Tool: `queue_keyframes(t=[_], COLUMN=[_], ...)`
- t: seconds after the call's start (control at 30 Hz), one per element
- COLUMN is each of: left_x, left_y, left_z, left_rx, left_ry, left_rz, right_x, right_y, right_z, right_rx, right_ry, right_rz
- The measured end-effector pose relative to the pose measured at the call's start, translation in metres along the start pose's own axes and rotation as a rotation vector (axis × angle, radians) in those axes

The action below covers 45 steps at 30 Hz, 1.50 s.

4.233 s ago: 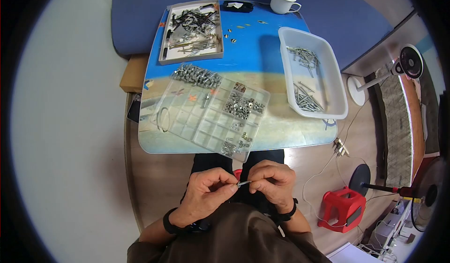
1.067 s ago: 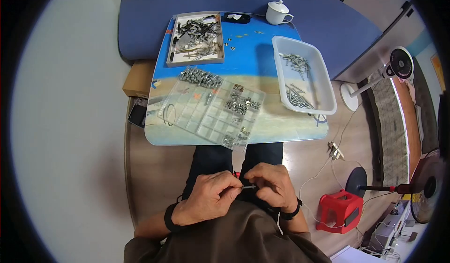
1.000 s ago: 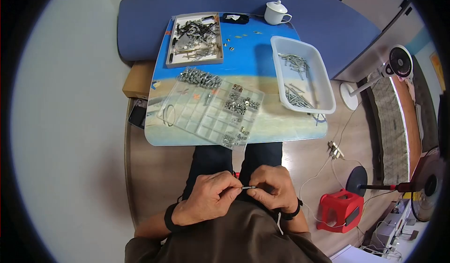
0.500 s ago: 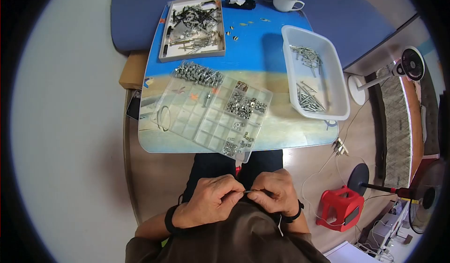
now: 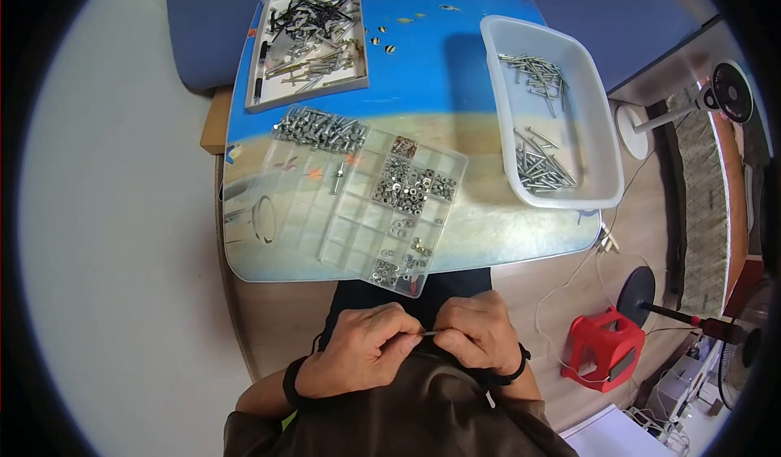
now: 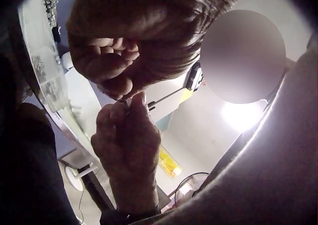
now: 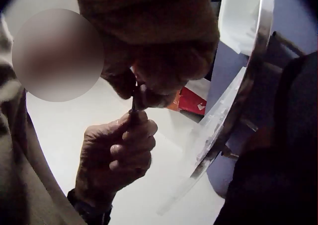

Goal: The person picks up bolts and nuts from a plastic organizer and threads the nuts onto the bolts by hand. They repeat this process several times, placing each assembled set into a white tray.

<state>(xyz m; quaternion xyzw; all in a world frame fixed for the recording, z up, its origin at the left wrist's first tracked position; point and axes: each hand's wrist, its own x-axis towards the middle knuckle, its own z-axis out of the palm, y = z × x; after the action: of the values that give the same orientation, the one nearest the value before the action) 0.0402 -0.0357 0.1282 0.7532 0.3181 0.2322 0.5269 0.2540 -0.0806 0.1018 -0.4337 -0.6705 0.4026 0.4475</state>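
Observation:
In the head view a small metal bolt (image 5: 429,333) lies level between the two hands, above the lap and in front of the table edge. My left hand (image 5: 358,351) pinches one end between thumb and forefinger; my right hand (image 5: 477,333) pinches the other end, its fingers curled. The right wrist view shows the thin dark bolt (image 7: 134,102) spanning the fingertips of the left hand (image 7: 119,150) and the right hand (image 7: 159,61). Fingers cover both its ends, so a nut on it cannot be made out.
A compartment organizer (image 5: 327,239) holds nuts and washers, with a pile of bolts (image 5: 319,130) at its upper left. Behind stands a cardboard tray (image 5: 252,91) of mixed screws; to the right, a white bin (image 5: 606,152) of long screws. A red stool (image 5: 572,345) is on the floor.
The head view has tilted down, so the table looks nearer and higher in it. Both hands keep their pinch on the bolt; the right fingers, apart from it about a second ago, have closed round its end.

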Motion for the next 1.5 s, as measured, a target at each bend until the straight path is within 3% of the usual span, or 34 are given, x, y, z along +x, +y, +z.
queue_keyframes(t=[0.3, 0.4, 0.47, 0.5, 0.6, 0.63, 0.87, 0.93, 1.0, 1.13, 1.23, 1.3, 1.43, 1.5], left_x=[0.008, 0.007, 0.006, 0.006, 0.003, 0.001, -0.006, -0.008, -0.008, -0.011, -0.012, -0.012, -0.01, -0.009], left_y=[0.003, 0.008, 0.01, 0.011, 0.014, 0.014, 0.021, 0.021, 0.021, 0.025, 0.023, 0.022, 0.02, 0.018], left_z=[0.007, 0.007, 0.008, 0.009, 0.01, 0.011, 0.011, 0.012, 0.014, 0.014, 0.014, 0.014, 0.014, 0.014], left_rx=[0.008, 0.021, 0.05, 0.054, 0.054, 0.065, 0.111, 0.111, 0.108, 0.113, 0.119, 0.107, 0.123, 0.108], left_ry=[0.021, 0.017, 0.009, 0.007, 0.032, 0.03, 0.002, 0.013, 0.027, 0.021, 0.027, 0.036, 0.025, 0.025], left_rz=[0.015, 0.0, 0.004, 0.008, 0.009, 0.019, 0.017, 0.03, 0.044, 0.027, 0.023, 0.02, 0.012, 0.002], right_x=[-0.008, -0.011, -0.012, -0.008, -0.013, -0.016, -0.018, -0.018, -0.016, -0.019, -0.017, -0.021, -0.019, -0.015], right_y=[0.012, 0.006, 0.01, 0.008, 0.004, 0.004, -0.001, 0.004, -0.002, -0.003, 0.002, -0.002, 0.001, -0.007], right_z=[-0.002, -0.005, -0.008, -0.003, 0.0, -0.003, -0.002, -0.002, 0.0, -0.002, 0.002, -0.001, 0.0, -0.003], right_rx=[-0.019, 0.002, -0.077, -0.012, 0.048, 0.004, 0.071, -0.019, 0.059, 0.054, 0.023, 0.052, -0.045, 0.059], right_ry=[0.046, 0.043, -0.052, 0.043, 0.073, 0.003, 0.023, 0.002, 0.091, -0.024, 0.066, -0.012, -0.029, -0.002], right_rz=[-0.062, 0.012, -0.021, -0.044, -0.055, -0.055, -0.023, -0.092, -0.116, -0.064, -0.15, -0.05, -0.078, -0.006])
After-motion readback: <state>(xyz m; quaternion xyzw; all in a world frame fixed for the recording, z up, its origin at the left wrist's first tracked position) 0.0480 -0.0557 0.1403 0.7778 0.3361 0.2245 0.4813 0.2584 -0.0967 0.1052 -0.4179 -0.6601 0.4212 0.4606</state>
